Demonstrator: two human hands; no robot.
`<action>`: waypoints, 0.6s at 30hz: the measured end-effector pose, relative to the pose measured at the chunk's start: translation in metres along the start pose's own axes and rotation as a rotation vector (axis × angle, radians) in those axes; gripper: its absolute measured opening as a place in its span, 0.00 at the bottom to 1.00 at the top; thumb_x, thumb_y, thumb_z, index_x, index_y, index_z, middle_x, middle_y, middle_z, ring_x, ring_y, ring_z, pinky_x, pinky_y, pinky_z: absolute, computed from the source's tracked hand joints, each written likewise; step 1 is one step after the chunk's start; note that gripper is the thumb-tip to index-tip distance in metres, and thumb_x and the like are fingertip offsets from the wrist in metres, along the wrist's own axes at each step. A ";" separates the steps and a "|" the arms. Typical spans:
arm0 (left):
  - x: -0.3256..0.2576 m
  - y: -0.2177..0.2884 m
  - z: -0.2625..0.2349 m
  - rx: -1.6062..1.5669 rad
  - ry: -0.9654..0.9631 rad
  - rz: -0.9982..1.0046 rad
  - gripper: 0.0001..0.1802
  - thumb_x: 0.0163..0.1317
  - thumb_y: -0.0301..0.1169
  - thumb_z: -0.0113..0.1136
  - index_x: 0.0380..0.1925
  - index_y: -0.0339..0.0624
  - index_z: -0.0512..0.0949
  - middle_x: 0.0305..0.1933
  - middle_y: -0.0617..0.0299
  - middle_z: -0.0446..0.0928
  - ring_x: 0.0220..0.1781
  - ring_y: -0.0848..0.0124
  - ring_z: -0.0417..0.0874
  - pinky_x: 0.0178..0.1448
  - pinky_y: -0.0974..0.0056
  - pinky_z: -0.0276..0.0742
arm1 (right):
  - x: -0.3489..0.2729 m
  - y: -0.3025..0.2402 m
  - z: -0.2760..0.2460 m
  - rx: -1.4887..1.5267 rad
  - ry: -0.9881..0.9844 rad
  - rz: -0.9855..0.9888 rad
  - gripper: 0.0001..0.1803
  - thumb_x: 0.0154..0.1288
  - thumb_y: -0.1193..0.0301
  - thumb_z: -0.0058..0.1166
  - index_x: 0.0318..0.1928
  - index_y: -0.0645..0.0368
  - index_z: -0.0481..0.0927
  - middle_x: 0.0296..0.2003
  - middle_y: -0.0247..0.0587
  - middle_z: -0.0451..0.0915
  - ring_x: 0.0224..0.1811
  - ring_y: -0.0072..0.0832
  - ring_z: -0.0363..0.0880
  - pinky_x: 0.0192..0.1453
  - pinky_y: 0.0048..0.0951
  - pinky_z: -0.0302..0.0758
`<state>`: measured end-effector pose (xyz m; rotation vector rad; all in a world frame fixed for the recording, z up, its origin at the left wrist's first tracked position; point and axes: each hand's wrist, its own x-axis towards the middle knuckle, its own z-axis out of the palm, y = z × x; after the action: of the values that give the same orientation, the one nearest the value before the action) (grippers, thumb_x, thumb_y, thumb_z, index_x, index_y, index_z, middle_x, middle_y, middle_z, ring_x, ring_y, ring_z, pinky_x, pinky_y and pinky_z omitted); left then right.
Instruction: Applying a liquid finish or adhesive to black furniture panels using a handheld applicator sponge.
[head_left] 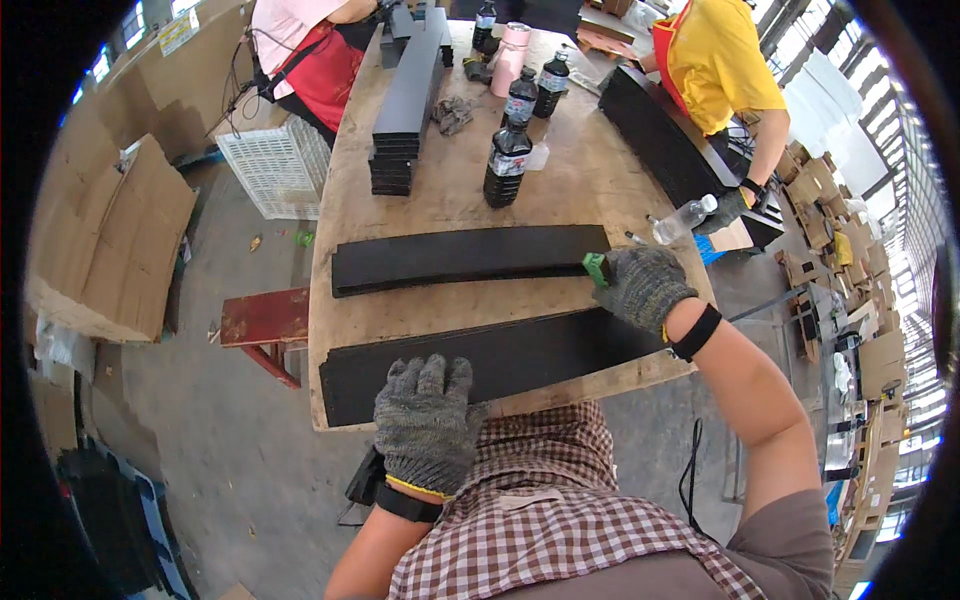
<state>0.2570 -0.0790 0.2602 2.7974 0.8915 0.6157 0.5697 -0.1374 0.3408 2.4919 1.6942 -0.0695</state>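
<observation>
Two stacks of long black strips lie crosswise on the wooden table: the near stack (520,352) along the front edge and the far stack (470,258) behind it. My left hand (428,420), in a grey knitted glove, rests with its fingers stretched over the front edge of the near stack. My right hand (645,288), gloved alike, is closed at the right end of the far stack. A small green thing (596,268) sticks out from its fingers; its kind is not clear. The right glove covers part of both stacks' right ends.
Dark bottles (508,165), a pink flask (511,60) and a stack of grey panels (412,100) stand farther back. A clear bottle (685,220) lies by the right edge. Co-workers stand far left and far right (715,70). A red bench (265,318) adjoins the table's left.
</observation>
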 end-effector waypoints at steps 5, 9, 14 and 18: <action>0.011 0.001 -0.003 0.049 -0.084 -0.033 0.32 0.52 0.50 0.75 0.55 0.47 0.85 0.58 0.52 0.80 0.61 0.50 0.79 0.64 0.44 0.74 | 0.004 -0.061 0.021 0.389 0.248 -0.127 0.18 0.63 0.52 0.61 0.41 0.53 0.87 0.36 0.51 0.87 0.42 0.51 0.87 0.48 0.49 0.81; 0.015 -0.001 -0.009 0.023 -0.120 -0.031 0.33 0.51 0.50 0.76 0.55 0.44 0.85 0.56 0.52 0.81 0.60 0.49 0.80 0.65 0.43 0.74 | 0.003 -0.070 0.021 0.509 0.127 -0.121 0.18 0.63 0.53 0.62 0.44 0.52 0.86 0.37 0.50 0.88 0.44 0.52 0.87 0.52 0.50 0.81; 0.011 -0.009 0.002 -0.032 -0.010 0.036 0.35 0.51 0.50 0.75 0.55 0.40 0.84 0.53 0.50 0.80 0.59 0.47 0.79 0.70 0.41 0.70 | 0.000 0.009 0.018 0.648 -0.177 0.081 0.25 0.60 0.52 0.65 0.48 0.58 0.87 0.43 0.57 0.87 0.47 0.52 0.87 0.53 0.45 0.81; 0.007 -0.012 0.007 -0.111 0.048 0.031 0.33 0.50 0.49 0.75 0.54 0.40 0.85 0.51 0.50 0.80 0.57 0.47 0.79 0.72 0.39 0.68 | 0.006 -0.018 0.019 0.745 -0.154 0.051 0.24 0.59 0.53 0.66 0.47 0.59 0.87 0.43 0.58 0.87 0.48 0.52 0.86 0.54 0.46 0.81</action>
<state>0.2588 -0.0650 0.2530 2.7125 0.7978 0.7175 0.5556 -0.1276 0.3203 2.8936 1.7592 -1.0319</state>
